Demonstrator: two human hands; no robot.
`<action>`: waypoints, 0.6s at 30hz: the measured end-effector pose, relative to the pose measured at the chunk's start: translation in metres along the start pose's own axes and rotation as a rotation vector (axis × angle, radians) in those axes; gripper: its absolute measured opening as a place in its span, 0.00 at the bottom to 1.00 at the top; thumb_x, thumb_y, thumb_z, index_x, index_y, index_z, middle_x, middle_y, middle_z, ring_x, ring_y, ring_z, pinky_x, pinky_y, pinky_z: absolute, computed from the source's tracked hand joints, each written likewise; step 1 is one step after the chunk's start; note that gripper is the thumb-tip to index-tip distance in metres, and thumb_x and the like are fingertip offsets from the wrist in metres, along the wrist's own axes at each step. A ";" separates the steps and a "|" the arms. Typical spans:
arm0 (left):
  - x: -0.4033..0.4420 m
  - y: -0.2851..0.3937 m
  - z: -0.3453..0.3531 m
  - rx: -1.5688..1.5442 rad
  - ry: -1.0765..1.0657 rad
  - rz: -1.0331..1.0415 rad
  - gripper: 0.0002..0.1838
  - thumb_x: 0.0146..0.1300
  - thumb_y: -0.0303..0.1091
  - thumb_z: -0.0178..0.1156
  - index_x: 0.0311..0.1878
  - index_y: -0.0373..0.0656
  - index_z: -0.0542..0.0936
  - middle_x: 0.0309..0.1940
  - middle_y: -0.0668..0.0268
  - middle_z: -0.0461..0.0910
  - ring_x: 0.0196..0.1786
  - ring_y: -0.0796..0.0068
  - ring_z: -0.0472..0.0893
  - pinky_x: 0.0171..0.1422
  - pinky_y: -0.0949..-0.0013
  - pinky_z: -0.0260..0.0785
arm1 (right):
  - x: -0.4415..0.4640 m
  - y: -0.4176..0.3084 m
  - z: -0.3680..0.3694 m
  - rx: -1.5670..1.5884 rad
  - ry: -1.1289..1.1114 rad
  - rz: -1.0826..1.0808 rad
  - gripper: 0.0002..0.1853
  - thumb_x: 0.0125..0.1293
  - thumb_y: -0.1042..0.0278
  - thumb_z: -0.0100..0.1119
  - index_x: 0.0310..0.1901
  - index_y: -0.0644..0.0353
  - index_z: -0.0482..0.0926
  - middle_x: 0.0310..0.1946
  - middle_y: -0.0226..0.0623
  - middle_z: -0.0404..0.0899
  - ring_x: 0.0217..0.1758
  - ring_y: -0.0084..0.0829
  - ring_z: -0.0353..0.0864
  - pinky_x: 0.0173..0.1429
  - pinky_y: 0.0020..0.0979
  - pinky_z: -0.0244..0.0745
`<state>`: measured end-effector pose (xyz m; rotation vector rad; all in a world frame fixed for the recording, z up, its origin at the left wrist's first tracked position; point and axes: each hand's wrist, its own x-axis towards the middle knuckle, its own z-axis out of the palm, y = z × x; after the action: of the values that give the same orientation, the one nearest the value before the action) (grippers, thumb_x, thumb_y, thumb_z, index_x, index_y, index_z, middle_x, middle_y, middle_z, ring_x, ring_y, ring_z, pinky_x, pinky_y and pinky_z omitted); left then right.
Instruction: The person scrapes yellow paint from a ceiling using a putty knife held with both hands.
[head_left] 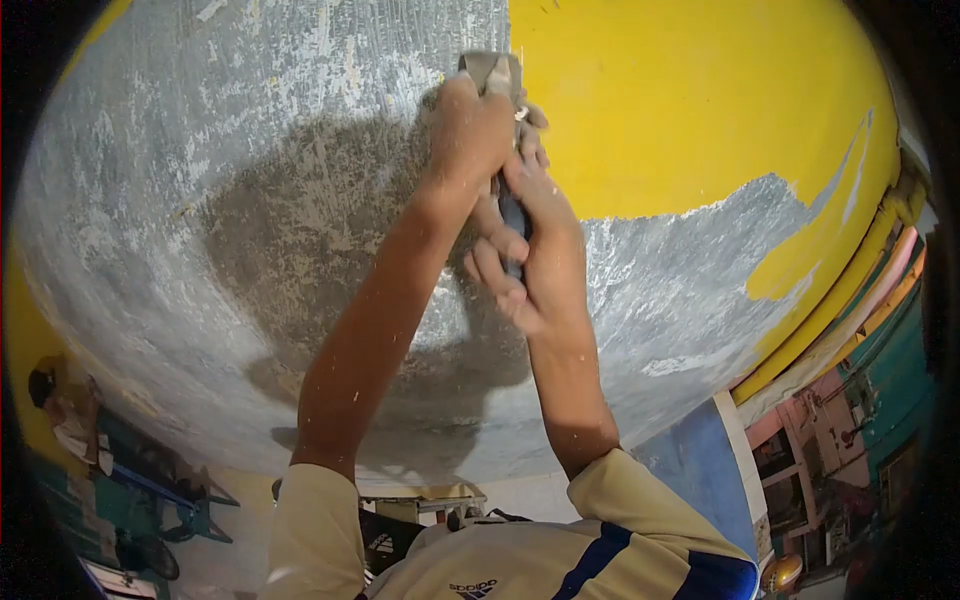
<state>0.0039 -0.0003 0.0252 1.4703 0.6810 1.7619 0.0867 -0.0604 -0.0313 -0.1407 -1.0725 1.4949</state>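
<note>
Both my hands are raised on a flat-bladed scraper (514, 215) with a dark handle. Its blade lies against the curved surface at the edge between the yellow coating (690, 110) and the scratched grey area (330, 190). My left hand (470, 135) is closed around the tool's upper part, close behind the blade. Lower down, my right hand (525, 240) is wrapped around the handle, with its fingers curled over it. Small pale flakes dot my forearms and the air around the tool.
Another person (75, 425) in a dark cap is at the far left, near a blue metal frame (165, 490). A blue panel (700, 465) stands at the lower right, beside pink shelving (800, 450). Rolled yellow material (830, 310) runs along the right edge.
</note>
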 end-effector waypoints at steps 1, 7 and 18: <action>0.002 0.002 0.001 0.015 0.015 -0.010 0.17 0.80 0.40 0.47 0.44 0.33 0.76 0.26 0.59 0.78 0.18 0.73 0.75 0.22 0.64 0.71 | 0.000 -0.002 0.000 0.031 -0.023 0.018 0.12 0.79 0.60 0.49 0.52 0.60 0.73 0.15 0.27 0.62 0.05 0.20 0.51 0.09 0.23 0.46; 0.002 0.006 0.005 0.036 0.062 -0.064 0.19 0.80 0.41 0.47 0.43 0.31 0.73 0.24 0.56 0.78 0.15 0.70 0.75 0.19 0.62 0.71 | -0.005 -0.004 -0.004 0.002 -0.046 0.036 0.10 0.81 0.58 0.46 0.51 0.55 0.72 0.14 0.25 0.59 0.05 0.19 0.50 0.10 0.23 0.46; 0.003 0.012 0.016 0.042 0.099 -0.029 0.17 0.81 0.38 0.46 0.43 0.30 0.72 0.24 0.55 0.78 0.15 0.71 0.75 0.18 0.63 0.71 | 0.000 -0.016 -0.003 -0.022 -0.089 0.051 0.09 0.82 0.57 0.43 0.56 0.46 0.68 0.11 0.21 0.53 0.03 0.19 0.45 0.09 0.21 0.45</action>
<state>0.0173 -0.0060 0.0400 1.4013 0.7910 1.8175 0.1002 -0.0614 -0.0221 -0.1187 -1.1652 1.5476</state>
